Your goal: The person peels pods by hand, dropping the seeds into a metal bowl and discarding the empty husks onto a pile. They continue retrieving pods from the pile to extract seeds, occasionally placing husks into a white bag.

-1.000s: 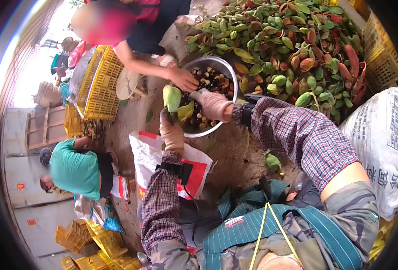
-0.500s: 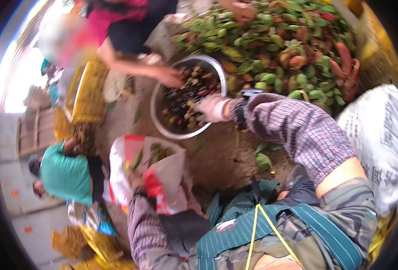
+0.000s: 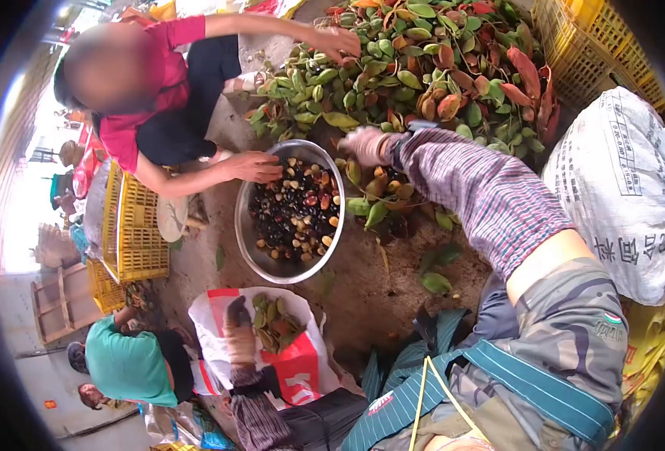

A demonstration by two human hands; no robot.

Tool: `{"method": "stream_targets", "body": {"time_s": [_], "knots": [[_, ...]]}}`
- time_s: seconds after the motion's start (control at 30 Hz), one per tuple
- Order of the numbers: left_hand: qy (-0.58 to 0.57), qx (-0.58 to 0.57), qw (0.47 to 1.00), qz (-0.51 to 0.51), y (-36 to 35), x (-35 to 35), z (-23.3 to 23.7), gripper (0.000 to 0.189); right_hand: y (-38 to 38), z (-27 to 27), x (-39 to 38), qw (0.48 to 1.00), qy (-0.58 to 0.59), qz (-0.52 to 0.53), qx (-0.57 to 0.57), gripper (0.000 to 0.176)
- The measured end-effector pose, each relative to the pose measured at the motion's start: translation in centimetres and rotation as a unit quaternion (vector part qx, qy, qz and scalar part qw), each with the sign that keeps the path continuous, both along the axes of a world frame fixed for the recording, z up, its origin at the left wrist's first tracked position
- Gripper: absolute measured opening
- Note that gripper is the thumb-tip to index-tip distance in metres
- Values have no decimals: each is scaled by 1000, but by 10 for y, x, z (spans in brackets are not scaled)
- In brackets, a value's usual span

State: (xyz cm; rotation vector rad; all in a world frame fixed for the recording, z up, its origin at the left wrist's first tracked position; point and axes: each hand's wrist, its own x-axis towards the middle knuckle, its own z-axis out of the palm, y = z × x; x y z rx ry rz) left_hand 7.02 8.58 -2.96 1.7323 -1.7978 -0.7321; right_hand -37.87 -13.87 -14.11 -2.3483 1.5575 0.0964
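Basin (image 3: 244, 248) of metal, seen from the head view, lies on the ground (image 3: 347, 308) just off the centre of the frame towards 10 o'clock, holding dark, tan and reddish pieces (image 3: 295, 207). Measured from the basin, the gloved right hand (image 3: 364, 144) is at 1 to 2 o'clock, at the near edge of a broad pile of green and reddish pods (image 3: 392, 75); it is blurred, and I cannot tell whether it grips one. The gloved left hand (image 3: 240, 334) is at 6 to 7 o'clock, over an open white-and-red sack (image 3: 205, 312) with green-brown pieces (image 3: 276, 323) inside; its fingers point away from the wearer, their grip unclear. The two hands are well apart. A person in a pink top (image 3: 178, 94) has one hand at the basin's 11 o'clock rim and the other at the pile. A loose green pod (image 3: 436, 283) lies at 4 o'clock.
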Motion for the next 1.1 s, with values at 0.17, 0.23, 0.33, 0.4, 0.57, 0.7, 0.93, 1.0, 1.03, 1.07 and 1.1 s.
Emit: {"method": "stream_targets", "body": {"time_s": [0.17,0.23,0.33,0.4,0.57,0.7,0.93,1.0,1.03,1.07,1.1], "knots": [[-42,-52,986,-150,-2,-59,12,29,27,-56,55,985,-64,-123,-101,48],[-95,70,986,-121,-8,23,-66,41,25,-51,62,988,6,-118,-102,59],[24,-6,976,-219,-26,-147,45,24,34,-32,42,997,33,-47,-47,45],[27,44,968,-246,-33,-156,32,39,43,-15,32,999,48,-19,1,36],[93,65,962,-250,-48,-181,11,37,38,6,-8,986,39,-68,146,56],[241,136,956,-102,-58,-208,13,27,40,56,-8,956,-195,-143,164,63],[263,9,957,-124,-91,-218,-24,72,82,122,54,823,-477,-85,297,61],[290,-2,946,-148,-91,-225,-9,71,70,76,79,861,-474,-10,181,51],[226,-39,962,-145,-92,-224,-9,70,65,70,84,867,-472,-14,159,49],[162,-77,974,-140,-90,-220,-12,68,64,78,87,873,-469,-19,135,46],[98,-115,979,-134,-86,-214,-16,67,67,85,92,860,-481,-58,160,45]]}}
